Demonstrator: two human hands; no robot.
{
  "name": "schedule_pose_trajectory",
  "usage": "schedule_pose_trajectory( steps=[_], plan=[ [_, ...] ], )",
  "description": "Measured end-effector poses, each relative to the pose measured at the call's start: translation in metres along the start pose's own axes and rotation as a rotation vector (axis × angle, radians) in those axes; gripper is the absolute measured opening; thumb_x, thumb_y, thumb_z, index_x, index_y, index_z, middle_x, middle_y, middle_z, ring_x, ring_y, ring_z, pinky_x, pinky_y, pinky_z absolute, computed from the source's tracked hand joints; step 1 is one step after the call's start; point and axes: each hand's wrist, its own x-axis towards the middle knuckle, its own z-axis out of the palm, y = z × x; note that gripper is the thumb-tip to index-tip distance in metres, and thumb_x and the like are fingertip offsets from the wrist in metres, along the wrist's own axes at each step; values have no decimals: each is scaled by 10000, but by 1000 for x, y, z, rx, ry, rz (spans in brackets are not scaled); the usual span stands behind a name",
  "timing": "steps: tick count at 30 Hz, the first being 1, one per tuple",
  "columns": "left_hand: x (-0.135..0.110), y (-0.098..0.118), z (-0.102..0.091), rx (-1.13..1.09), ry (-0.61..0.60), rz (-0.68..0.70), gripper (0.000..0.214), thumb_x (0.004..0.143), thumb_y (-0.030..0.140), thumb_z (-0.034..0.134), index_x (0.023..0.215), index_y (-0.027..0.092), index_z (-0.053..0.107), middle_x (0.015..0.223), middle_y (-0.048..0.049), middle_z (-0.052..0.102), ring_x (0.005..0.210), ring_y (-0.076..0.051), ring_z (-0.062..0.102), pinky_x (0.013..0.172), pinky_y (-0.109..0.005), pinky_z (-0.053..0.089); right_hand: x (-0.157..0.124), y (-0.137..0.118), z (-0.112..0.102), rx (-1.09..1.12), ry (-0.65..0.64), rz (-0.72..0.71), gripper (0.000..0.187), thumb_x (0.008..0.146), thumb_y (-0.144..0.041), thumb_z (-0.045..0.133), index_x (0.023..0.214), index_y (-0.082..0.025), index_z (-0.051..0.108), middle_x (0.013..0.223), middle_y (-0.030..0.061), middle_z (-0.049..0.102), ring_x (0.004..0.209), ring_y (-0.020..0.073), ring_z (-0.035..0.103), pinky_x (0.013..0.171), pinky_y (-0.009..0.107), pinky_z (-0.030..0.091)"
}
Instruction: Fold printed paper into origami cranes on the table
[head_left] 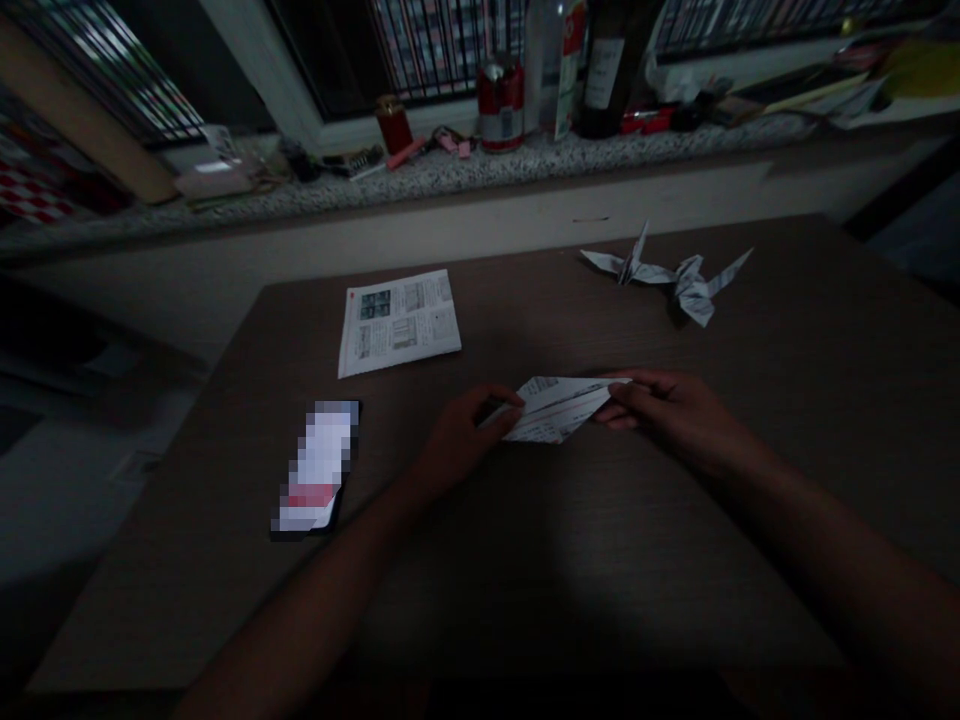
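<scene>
A folded sheet of printed paper [562, 408], roughly diamond-shaped with a crease along its length, is held between both hands over the table. My left hand [469, 428] pinches its left corner between thumb and fingers. At the opposite corner, my right hand [667, 410] grips the paper, thumb on top and fingers beneath. Two folded paper cranes, a left one [628, 266] and a right one [694, 288], rest beyond my right hand. Farther left lies a flat printed leaflet [401, 322].
A smartphone [319, 465] with a lit, pixelated screen lies on the brown table [480, 580], left of my left forearm. Behind the table runs a granite windowsill [315, 195] crowded with a red can [501, 105], a dark bottle [604, 75], a small red jar [393, 125] and other clutter.
</scene>
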Motion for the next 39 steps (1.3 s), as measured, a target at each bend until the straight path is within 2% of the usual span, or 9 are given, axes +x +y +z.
schedule_pose_trajectory(
  steps=[4,10,15,19,23,27,30,36,39],
  plan=[
    [-2,2,1,4,9,1,205,951,371,657,1094,238,720,1097,-20,748,940,-199,698,820,-309,530,-2,-3,5,-24,-6,1,331,785,-437,856,998,-187,806,841,78,807,733,178,765,689,269,650],
    [-1,-1,2,-18,14,2,202,947,369,663,1094,241,717,1076,-14,743,912,-192,697,774,-297,522,4,7,6,121,55,26,259,763,-352,871,950,-184,810,846,72,805,700,164,759,641,241,647],
    [-2,-1,3,-3,6,61,177,960,318,636,1099,252,723,1145,-16,732,1021,-204,682,895,-329,517,6,9,4,212,19,41,211,832,-330,806,989,-189,797,882,73,804,717,154,759,643,222,637],
    [-2,0,3,30,28,109,176,953,262,630,1095,245,730,1155,-23,716,1059,-204,665,939,-335,505,4,8,7,251,10,6,237,839,-375,779,985,-188,788,918,81,797,758,169,759,675,240,640],
    [-2,0,4,40,35,127,185,950,239,627,1105,245,728,1148,-21,702,1042,-193,659,900,-313,510,2,8,10,204,-32,-30,390,843,-562,761,931,-183,781,951,97,785,783,185,748,671,262,642],
    [-3,1,6,62,41,137,186,953,236,623,1105,243,730,1139,-27,690,1027,-191,651,889,-308,513,0,7,13,118,-32,-46,512,757,-662,804,929,-181,773,904,95,782,776,190,741,662,269,640],
    [-3,1,7,64,40,152,185,954,228,617,1103,235,727,1142,-34,682,1039,-194,647,918,-319,514,-2,6,15,87,-33,-43,515,708,-648,847,922,-186,765,862,83,777,779,201,743,665,283,641],
    [-3,-2,9,56,-10,205,196,950,223,607,1113,229,714,1162,-49,667,1090,-206,641,965,-340,514,-1,7,20,97,19,-38,488,733,-641,826,908,-192,753,819,69,764,693,194,715,584,293,626],
    [-3,-2,8,50,-28,199,207,956,232,598,1129,234,711,1168,-47,666,1091,-207,641,960,-339,517,1,6,20,116,53,-17,423,717,-587,861,859,-201,763,779,55,754,685,179,704,596,279,625]
  ],
)
